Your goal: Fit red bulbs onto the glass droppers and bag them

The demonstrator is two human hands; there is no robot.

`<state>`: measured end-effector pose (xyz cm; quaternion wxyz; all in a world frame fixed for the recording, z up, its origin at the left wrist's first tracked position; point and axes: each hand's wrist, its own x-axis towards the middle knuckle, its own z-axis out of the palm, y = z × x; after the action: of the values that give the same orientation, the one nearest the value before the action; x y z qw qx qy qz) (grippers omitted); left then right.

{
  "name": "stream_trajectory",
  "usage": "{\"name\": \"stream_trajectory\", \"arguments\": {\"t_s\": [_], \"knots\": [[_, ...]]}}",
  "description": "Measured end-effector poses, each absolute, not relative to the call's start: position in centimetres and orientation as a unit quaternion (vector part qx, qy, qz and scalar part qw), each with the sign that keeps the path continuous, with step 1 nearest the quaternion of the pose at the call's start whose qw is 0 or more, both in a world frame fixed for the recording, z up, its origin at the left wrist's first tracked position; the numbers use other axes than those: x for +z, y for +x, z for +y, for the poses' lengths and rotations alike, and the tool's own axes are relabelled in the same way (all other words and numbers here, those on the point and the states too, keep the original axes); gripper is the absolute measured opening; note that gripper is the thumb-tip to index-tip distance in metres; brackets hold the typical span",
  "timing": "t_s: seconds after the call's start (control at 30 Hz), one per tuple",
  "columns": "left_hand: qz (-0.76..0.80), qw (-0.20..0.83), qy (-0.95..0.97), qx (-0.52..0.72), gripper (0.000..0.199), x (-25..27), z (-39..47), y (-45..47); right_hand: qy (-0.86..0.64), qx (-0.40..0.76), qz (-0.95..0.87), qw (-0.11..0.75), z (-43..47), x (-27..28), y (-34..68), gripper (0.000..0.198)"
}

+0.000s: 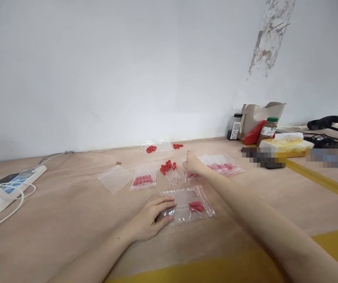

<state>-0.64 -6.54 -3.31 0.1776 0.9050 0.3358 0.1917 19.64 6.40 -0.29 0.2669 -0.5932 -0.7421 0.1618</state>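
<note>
My left hand [155, 216] lies on the left end of a clear zip bag [180, 204], its fingers stretched out and the thumb apart. Several red rubber bulbs [196, 206] are in that bag's right end. Farther off, my right hand [194, 164] is closed, and a thin pale stem like a dropper's [185, 177] sticks out below its fingers; the rest is hidden. Just left of it, several red-bulbed droppers [169, 169] lie fanned out. A stack of filled zip bags [221, 164] is partly covered by my right wrist.
To the left are a zip bag of red-bulbed droppers [143, 179] and a flat translucent bag [115, 179]. Loose red bulbs [151, 149] lie near the wall. A power strip [24, 182] with cables is far left. A green-lidded jar [268, 131] and tissue pack [286, 145] stand right.
</note>
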Motion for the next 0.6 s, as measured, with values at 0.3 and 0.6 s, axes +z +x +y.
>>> {"name": "stream_trajectory", "arguments": {"t_s": [0.3,0.6], "knots": [[0.341,0.171,0.906,0.183,0.035,-3.3,-6.6,-0.7,-0.53,0.306,-0.545,0.573,0.2,-3.1,28.1,0.048],[0.352,0.161,0.906,0.169,0.035,-3.1,-6.7,-0.6,-0.482,0.443,-0.459,0.601,-3.0,-4.8,27.0,0.036]]}}
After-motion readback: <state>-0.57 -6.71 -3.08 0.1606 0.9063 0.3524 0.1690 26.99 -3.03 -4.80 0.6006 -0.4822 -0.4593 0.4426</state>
